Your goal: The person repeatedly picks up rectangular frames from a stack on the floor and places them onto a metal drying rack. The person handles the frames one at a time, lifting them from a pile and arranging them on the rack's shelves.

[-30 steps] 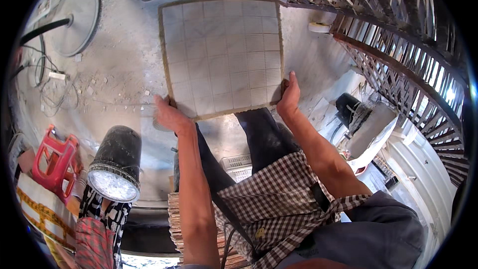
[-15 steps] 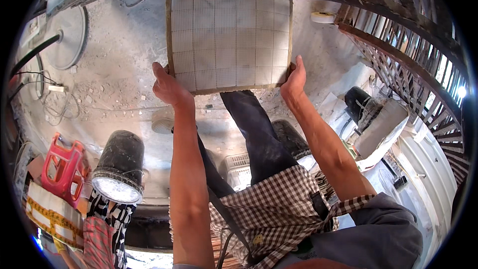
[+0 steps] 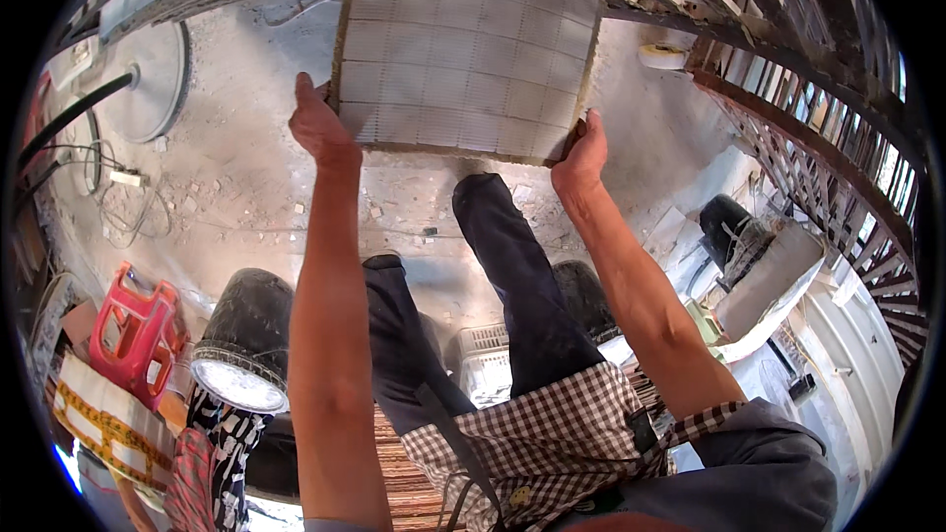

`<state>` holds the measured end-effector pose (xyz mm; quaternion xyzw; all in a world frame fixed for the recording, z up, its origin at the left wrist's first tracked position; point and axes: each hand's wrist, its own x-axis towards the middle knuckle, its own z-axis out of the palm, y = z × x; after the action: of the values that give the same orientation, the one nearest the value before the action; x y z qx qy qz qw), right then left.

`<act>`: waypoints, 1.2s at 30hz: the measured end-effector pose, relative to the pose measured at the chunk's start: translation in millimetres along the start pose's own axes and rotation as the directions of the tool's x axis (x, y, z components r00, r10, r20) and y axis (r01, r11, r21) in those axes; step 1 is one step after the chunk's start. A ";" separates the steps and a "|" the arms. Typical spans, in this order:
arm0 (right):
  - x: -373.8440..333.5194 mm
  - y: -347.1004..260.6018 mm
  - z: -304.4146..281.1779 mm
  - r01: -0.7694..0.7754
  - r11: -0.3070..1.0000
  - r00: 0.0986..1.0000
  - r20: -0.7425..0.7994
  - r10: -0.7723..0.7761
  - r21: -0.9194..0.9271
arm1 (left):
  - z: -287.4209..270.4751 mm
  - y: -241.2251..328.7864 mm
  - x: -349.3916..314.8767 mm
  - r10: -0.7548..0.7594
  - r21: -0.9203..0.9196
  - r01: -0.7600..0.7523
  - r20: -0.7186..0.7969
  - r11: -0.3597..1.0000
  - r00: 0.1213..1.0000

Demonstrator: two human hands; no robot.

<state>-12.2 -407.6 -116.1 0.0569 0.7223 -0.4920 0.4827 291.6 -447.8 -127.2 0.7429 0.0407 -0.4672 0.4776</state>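
I hold a wide, flat rectangular board out in front of me, its pale face marked with a grid of lines and fine ribs and its edges brown and rough. My left hand is closed on the board's left edge near the lower corner, thumb pointing up. At the right edge, my right hand grips near the other lower corner, also with its thumb up. The fingers of both hands are partly hidden. The board's far edge meets a rack's dark rail, and I cannot tell if they touch.
A slatted rack rises at the far right, with a roll of tape beside it. Left of me are a black bucket, a pink plastic stool and a round grey disc. Rubble and a cable lie on the floor.
The board has moved farther from me and tilted, its left side higher. My left arm has stretched forward and left with it. Both hands keep their grip.
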 end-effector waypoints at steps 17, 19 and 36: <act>106.0 -68.6 62.5 -0.006 0.986 0.999 0.047 -0.002 0.164 | 97.2 50.6 57.5 0.006 -0.166 0.030 0.214 0.986 0.977; 98.3 -68.5 72.0 -0.038 0.983 0.996 0.081 0.024 0.179 | 92.2 60.1 53.7 -0.011 -0.107 0.033 0.201 0.994 0.980; 55.7 -53.9 52.6 0.038 0.997 0.883 0.469 0.000 -0.071 | 59.4 16.6 31.4 -0.002 -0.323 0.161 0.441 0.933 0.897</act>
<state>-37.8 -497.2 -125.4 -0.0898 0.6034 -0.4673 0.6399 278.6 -513.3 -145.5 0.5204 0.0477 -0.6258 0.5790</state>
